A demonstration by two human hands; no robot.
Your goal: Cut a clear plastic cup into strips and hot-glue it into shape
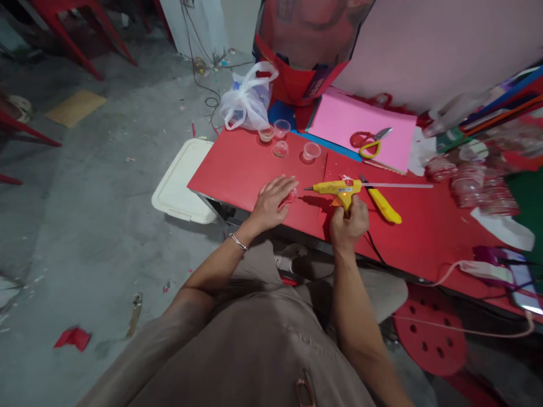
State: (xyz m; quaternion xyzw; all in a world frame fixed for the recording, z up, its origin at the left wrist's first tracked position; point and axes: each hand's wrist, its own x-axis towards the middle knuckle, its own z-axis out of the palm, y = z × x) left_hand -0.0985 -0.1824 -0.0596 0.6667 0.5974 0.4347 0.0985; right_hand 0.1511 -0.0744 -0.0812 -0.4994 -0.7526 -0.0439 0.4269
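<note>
My right hand [350,223] is wrapped round the handle of a yellow glue gun [335,188]. Its nozzle points left, and a long clear glue stick [399,185] sticks out of the back. My left hand [272,202] rests at the table's near edge, thumb and fingers around a small clear plastic cup [291,196], which they partly cover. The nozzle tip is a short way right of that cup, apart from it. Just beyond the glue gun lies a yellow utility knife [384,204]. More small clear cups [311,151] stand farther back on the red table [229,164].
Red-and-yellow scissors [371,141] lie on pink paper [339,121]. A white plastic bag [248,99] sits at the back left. Stacked clear cups [469,183] and a phone [526,282] with cables are to the right. A white-lidded box [182,181] and red stool [432,330] flank the table.
</note>
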